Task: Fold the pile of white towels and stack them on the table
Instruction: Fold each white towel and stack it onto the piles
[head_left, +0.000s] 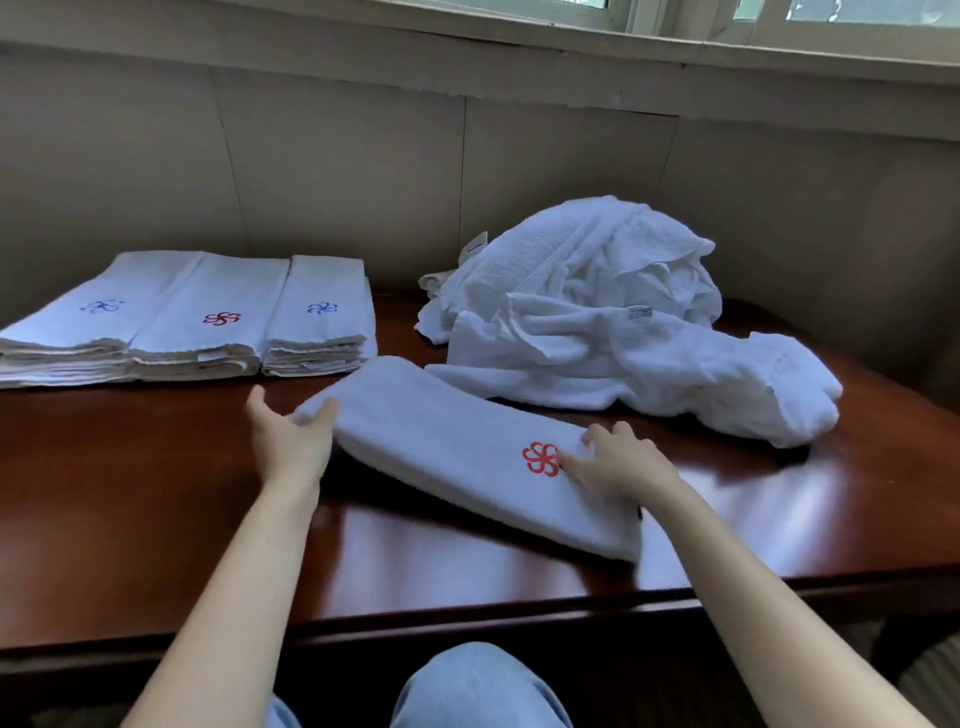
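Note:
A folded white towel (447, 447) with a red flower mark lies slantwise in the middle of the dark wooden table (156, 493). My left hand (288, 436) grips its far left end, thumb on top. My right hand (618, 460) holds its right part just beside the red mark, fingers spread on top. A loose pile of unfolded white towels (597, 312) sits at the back right. Three stacks of folded towels stand side by side at the back left: left stack (67, 332), middle stack (208, 322), right stack (322, 317).
A panelled wall runs close behind the table, with a window sill above. The table's front edge (467, 608) is near my knees, in light blue trousers. Bare wood lies in front of the stacks at the left.

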